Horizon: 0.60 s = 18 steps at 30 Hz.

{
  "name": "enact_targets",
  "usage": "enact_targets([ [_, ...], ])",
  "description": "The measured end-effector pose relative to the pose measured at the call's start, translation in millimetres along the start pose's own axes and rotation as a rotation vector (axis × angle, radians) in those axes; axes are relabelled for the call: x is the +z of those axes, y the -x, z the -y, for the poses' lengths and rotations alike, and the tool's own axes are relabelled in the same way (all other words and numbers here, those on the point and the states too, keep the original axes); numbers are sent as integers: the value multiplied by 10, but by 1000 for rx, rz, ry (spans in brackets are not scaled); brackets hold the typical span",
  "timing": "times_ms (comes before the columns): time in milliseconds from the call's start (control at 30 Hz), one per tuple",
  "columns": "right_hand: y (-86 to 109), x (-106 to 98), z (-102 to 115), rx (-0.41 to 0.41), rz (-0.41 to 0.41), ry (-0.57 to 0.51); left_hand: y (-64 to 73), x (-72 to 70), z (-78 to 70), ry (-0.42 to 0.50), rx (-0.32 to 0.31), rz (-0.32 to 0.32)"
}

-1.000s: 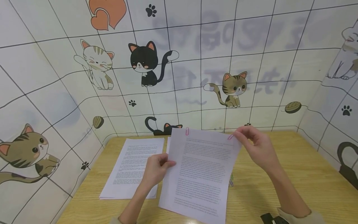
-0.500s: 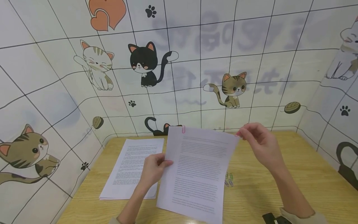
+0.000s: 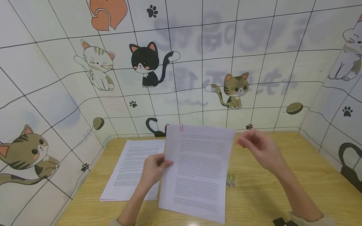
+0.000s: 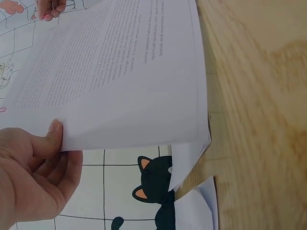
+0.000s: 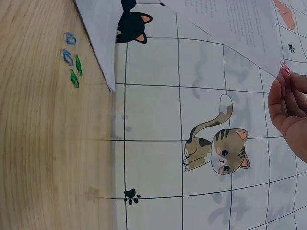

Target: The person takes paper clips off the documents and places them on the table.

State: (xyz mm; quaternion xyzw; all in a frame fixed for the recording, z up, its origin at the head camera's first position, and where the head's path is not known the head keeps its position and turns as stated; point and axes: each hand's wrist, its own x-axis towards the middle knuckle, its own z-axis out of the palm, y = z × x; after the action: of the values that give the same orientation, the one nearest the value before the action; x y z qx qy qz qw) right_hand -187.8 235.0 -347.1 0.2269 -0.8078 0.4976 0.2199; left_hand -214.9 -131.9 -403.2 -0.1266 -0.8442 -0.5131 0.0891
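Observation:
My left hand [image 3: 154,169] pinches the left edge of several printed sheets [image 3: 198,172], thumb in front and fingers behind. They stand nearly upright above the table. A pink paper clip [image 3: 181,127] sits on their top edge near the left corner. Just off the top right corner, my right hand [image 3: 261,149] pinches a second pink paper clip [image 5: 285,67] between thumb and fingertips, and in the head view a small gap shows between it and the paper. In the left wrist view the thumb [image 4: 55,136] lies flat on the front page.
Another printed stack [image 3: 135,169] lies on the wooden table [image 3: 282,188] at the left, partly behind my left hand. Two green paper clips [image 5: 78,65] and two blue-purple ones [image 5: 68,57] lie right of the held sheets. A wall with cat drawings [image 3: 189,47] closes off the back.
My right hand has drawn the right pink paper clip off the sheets' top corner and away. The sheets have shifted slightly left, uncovering the loose clips on the table.

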Motion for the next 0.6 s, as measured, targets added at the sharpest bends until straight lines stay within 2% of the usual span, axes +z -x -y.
enact_targets([
  [200, 58, 31, -99, 2, 68, 20, -7, -17, -2, 2, -25, -9],
  [500, 144, 62, -354, 71, 173, 97, -25, -48, 16, -4, -35, -19],
  [600, 178, 81, -407, 79, 209, 91, -29, -56, 32, -5, -37, -21],
])
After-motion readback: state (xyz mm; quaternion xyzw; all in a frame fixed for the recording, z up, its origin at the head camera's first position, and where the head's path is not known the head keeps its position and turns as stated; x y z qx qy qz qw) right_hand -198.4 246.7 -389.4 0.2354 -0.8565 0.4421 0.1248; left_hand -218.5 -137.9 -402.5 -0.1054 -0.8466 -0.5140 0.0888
